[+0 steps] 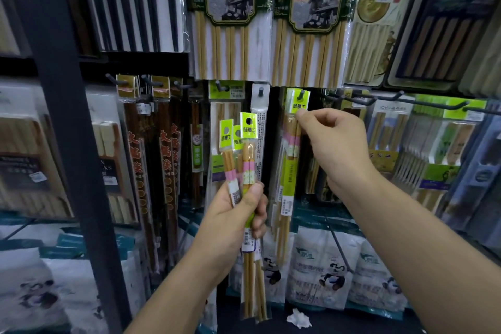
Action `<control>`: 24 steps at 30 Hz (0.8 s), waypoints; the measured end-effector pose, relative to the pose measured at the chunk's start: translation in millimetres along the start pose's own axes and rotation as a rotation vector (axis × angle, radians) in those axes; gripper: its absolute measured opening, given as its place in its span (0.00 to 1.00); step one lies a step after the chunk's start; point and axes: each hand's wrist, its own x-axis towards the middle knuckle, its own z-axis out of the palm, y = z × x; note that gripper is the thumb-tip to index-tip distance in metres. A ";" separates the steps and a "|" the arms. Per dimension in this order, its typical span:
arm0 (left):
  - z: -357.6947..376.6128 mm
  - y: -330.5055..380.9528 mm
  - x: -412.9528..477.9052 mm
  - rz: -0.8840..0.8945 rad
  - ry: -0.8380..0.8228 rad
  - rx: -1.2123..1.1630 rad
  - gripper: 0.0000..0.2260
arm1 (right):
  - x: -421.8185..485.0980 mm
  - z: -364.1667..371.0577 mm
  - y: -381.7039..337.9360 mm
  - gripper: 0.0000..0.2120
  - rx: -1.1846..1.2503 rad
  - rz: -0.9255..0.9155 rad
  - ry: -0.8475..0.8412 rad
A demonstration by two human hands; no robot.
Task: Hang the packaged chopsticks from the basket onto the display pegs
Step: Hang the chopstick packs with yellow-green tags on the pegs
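My left hand (238, 214) grips a bundle of three chopstick packs (245, 168), held upright in front of the rack; each has a lime-green header card with a punched hole. My right hand (333, 146) pinches the top of another such pack (291, 144), just under its green header (298, 100). That header is threaded on a dark display peg (301, 93), and the pack hangs down from it. The basket is out of sight.
Neighbouring pegs carry a clear pack (259, 106) and a green-topped pack (226, 92) to the left. Bare hooks (379, 99) jut out to the right. A dark steel upright (62, 116) crosses the left. Panda-printed bags (322, 271) stand below.
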 end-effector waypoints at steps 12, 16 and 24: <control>8.6 4.3 -4.1 -0.067 -0.024 -0.123 0.13 | -39.5 4.7 0.4 0.10 -0.092 -0.064 -0.314; 11.7 1.0 -3.6 -0.035 -0.032 -0.160 0.12 | -41.1 4.4 -1.5 0.11 -0.059 -0.063 -0.308; 0.4 -0.8 3.8 -0.049 0.123 -0.095 0.16 | -22.7 -3.2 -10.5 0.15 0.074 -0.053 -0.131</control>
